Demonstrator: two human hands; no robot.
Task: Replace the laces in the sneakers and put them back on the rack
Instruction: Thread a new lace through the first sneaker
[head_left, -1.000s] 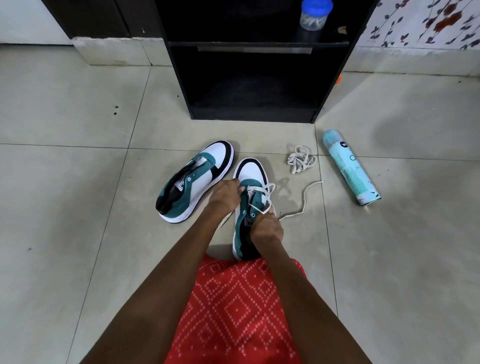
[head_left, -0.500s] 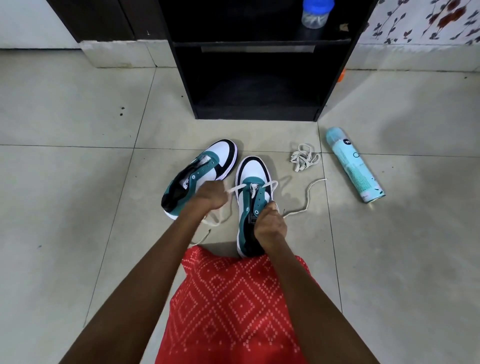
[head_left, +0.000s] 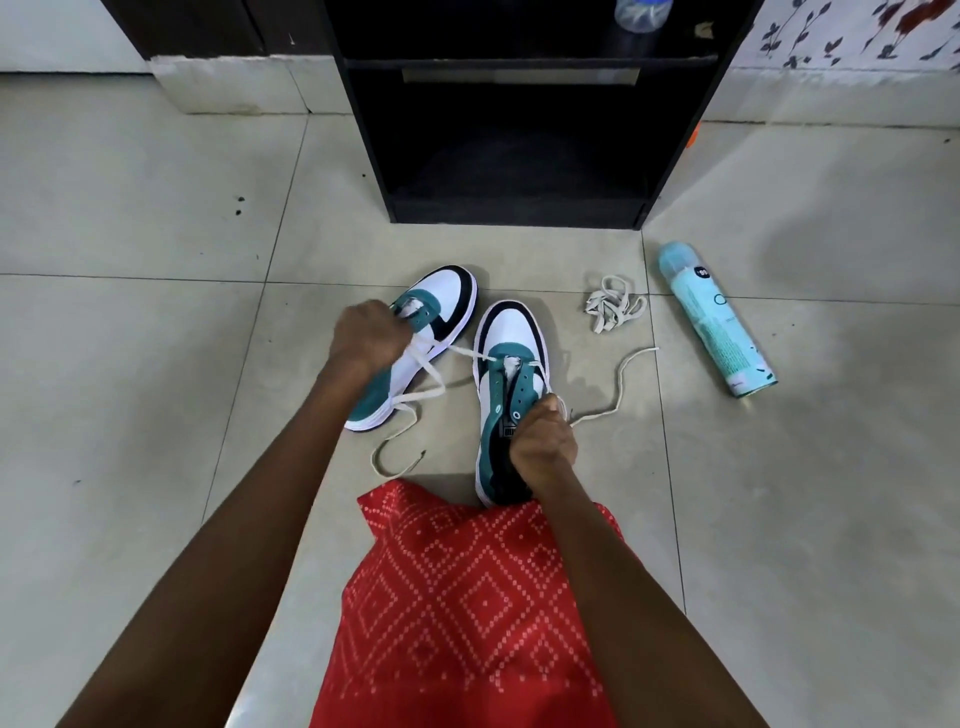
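Two white, teal and black sneakers lie on the tiled floor. The right sneaker (head_left: 506, 353) points away from me, and a white lace (head_left: 431, 369) runs through its front eyelets. My left hand (head_left: 366, 340) grips one end of that lace and holds it pulled out to the left, over the left sneaker (head_left: 449, 299). My right hand (head_left: 543, 441) grips the right sneaker's tongue and collar together with the other lace end, which trails off to the right (head_left: 621, 382). A bundled spare lace (head_left: 613, 309) lies beyond.
A black shoe rack (head_left: 519, 208) stands straight ahead, with a blue-capped jar (head_left: 641, 13) on its upper shelf. A pale blue spray can (head_left: 714, 319) lies on the floor to the right. My red patterned garment (head_left: 462, 597) covers my knee.
My left hand has drawn the lace out to the left and upward, away from the right sneaker, lengthening the free strand. My right hand has stayed on the sneaker's tongue.
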